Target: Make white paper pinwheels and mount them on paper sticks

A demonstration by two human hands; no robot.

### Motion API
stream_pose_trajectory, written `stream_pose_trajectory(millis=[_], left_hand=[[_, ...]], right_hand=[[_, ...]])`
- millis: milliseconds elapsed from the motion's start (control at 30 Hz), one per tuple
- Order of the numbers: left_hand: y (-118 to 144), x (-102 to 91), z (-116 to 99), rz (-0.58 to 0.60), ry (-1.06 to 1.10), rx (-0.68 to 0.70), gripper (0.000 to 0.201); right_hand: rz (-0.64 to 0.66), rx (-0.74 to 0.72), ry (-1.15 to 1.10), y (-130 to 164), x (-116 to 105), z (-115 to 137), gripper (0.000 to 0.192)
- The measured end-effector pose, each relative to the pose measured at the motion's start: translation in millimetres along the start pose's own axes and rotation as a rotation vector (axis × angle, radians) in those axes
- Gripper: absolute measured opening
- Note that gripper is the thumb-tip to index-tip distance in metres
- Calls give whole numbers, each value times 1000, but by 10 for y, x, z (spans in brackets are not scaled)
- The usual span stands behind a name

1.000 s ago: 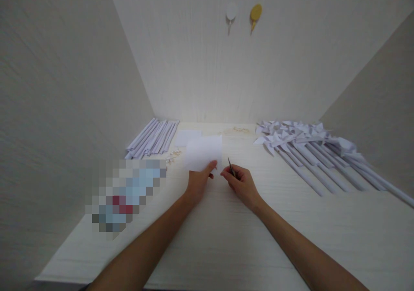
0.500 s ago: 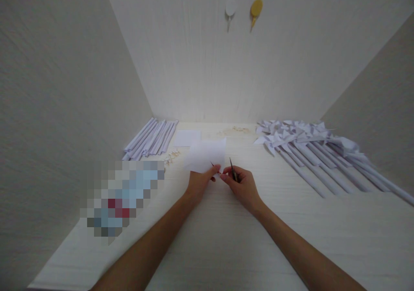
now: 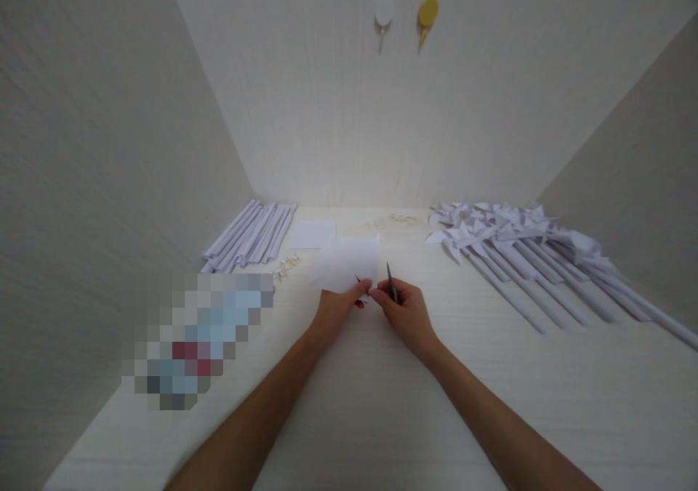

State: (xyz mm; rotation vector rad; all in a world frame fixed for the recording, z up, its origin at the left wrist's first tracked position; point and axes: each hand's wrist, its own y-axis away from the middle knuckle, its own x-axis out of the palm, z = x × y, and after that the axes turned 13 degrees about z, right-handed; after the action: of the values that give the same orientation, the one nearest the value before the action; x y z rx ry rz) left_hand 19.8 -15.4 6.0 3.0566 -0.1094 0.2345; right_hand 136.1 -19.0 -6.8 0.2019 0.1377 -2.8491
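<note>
My left hand (image 3: pixel 339 309) is closed on the lower edge of a white sheet of paper (image 3: pixel 349 258), thumb on top. A short dark pointed tip (image 3: pixel 358 278) shows beside that thumb; what it belongs to is hidden. My right hand (image 3: pixel 406 309) has a slim dark pointed metal tool (image 3: pixel 391 280) in its closed fingers, point away from me. Its exact kind is not clear. The thumb and index finger of my right hand pinch at the paper's lower right corner, against my left fingertips. Anything small between them is hidden.
Rolled paper sticks (image 3: pixel 254 235) lie at the back left, near a square white paper (image 3: pixel 313 234) and small pale pieces (image 3: pixel 284 268). Paper pinwheels on sticks (image 3: pixel 512 240) are heaped right. A blurred-out object (image 3: pixel 201 338) lies left. Two hooks (image 3: pixel 428 12) are on the back wall.
The view has shifted slightly. My right fingertips have come closer to my left thumb at the paper's corner. Both hands keep their hold.
</note>
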Motion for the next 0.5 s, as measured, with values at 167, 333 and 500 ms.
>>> stream_pose_trajectory(millis=[167, 333, 500], left_hand=[[20, 2, -2, 36, -8, 6, 10], [24, -19, 38, 41, 54, 4, 13], [14, -30, 50, 42, 74, 8, 16]], right_hand=[[12, 24, -58, 9, 3, 11, 28], [12, 35, -92, 18, 6, 16, 29], [-9, 30, -88, 23, 8, 15, 28]])
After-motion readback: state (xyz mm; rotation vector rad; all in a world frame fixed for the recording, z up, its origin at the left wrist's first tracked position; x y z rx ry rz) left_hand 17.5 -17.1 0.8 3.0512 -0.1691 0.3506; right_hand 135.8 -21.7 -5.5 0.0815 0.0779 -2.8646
